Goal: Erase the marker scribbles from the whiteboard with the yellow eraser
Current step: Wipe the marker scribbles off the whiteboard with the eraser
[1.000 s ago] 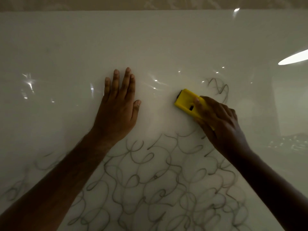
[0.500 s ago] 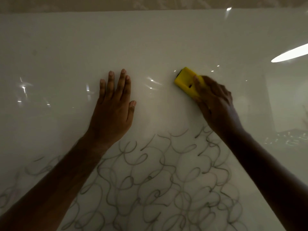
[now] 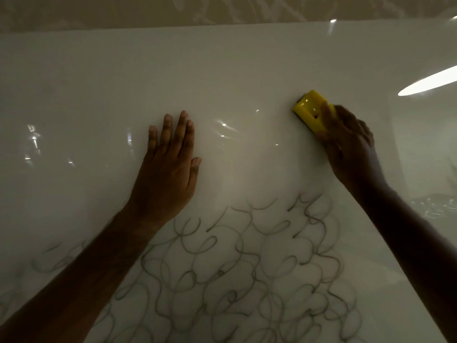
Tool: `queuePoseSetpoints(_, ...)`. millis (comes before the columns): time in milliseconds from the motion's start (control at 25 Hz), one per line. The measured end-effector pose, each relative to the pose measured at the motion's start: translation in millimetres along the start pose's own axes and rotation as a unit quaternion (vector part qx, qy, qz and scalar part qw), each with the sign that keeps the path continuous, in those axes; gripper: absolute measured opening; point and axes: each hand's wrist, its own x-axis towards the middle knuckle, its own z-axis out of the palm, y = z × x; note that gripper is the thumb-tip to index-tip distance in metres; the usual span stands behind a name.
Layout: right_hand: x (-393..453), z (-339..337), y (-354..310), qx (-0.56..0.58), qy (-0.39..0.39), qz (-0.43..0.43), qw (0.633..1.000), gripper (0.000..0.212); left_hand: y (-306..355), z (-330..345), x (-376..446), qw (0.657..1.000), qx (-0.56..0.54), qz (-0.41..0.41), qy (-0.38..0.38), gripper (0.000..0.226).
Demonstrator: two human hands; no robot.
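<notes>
The glossy whiteboard (image 3: 222,78) fills almost the whole view. Grey marker scribbles (image 3: 247,273) loop across its lower half, between my two forearms. My right hand (image 3: 351,149) grips the yellow eraser (image 3: 309,110) and presses it flat against the board at the upper right, above the scribbles, on bare white surface. My left hand (image 3: 170,169) lies flat on the board left of centre, fingers together and pointing up, holding nothing. Its wrist sits at the upper edge of the scribbles.
The board's top edge (image 3: 222,26) runs across the upper view with a patterned beige wall (image 3: 222,8) above it. A bright lamp reflection (image 3: 430,82) glares at the right, and small glints dot the left side.
My right hand has slid the eraser upward and to the right, and the scribble loop that stood beside it is gone. The left hand stays flat in place.
</notes>
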Motion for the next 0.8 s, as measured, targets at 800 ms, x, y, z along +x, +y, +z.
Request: queuePoseSetpoints(800, -80, 4, -46, 0.007, -0.037, -0.059, 0.998, 0.051, 4, 0, 0, 1.0, -0.002, -0.003, -0.003, 0.07)
